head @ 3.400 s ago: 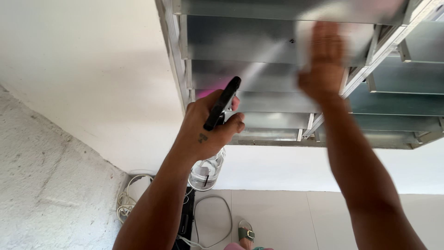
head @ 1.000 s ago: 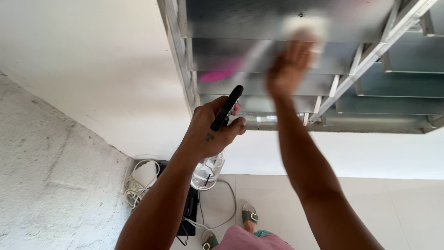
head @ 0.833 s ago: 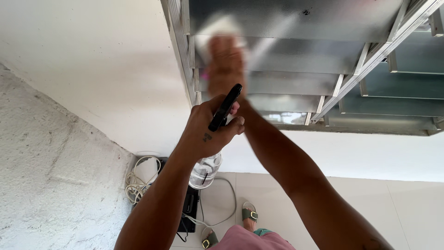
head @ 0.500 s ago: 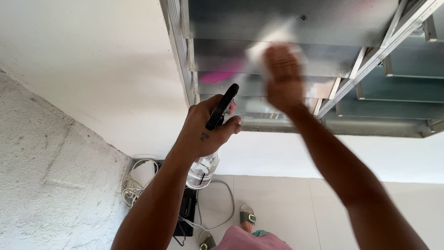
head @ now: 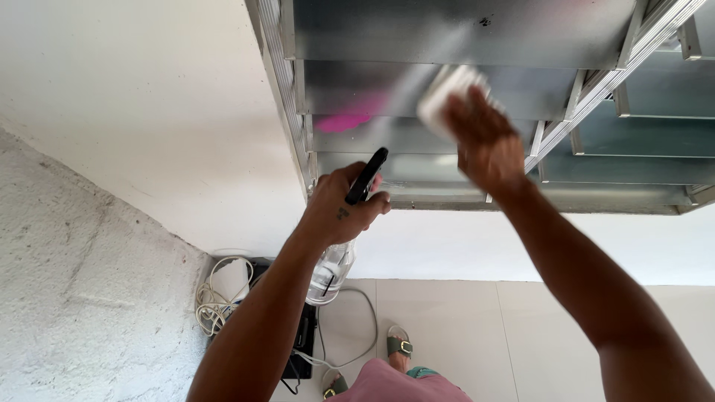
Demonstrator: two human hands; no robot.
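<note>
My left hand [head: 341, 212] grips a clear spray bottle [head: 331, 272] with a black trigger head [head: 367, 176], held in front of a louvred glass window. Its nozzle points up at the glass slats [head: 372, 85]. My right hand [head: 482, 141] presses a white cloth [head: 443, 93] flat against a slat, to the right of the bottle. The cloth is blurred by motion. A pink reflection [head: 342, 122] shows on a slat just above my left hand.
A metal window frame [head: 277, 67] borders the slats on the left, with a diagonal bar [head: 596, 82] at right. A white wall [head: 164, 112] and a rough grey surface [head: 82, 298] lie left. Below are tiled floor [head: 447, 327], coiled white cables [head: 216, 298], a dark device [head: 302, 342] and my sandalled feet [head: 398, 346].
My right hand has swept the cloth back and forth across the slats, far left then back to the right. My left hand has kept the bottle nearly still.
</note>
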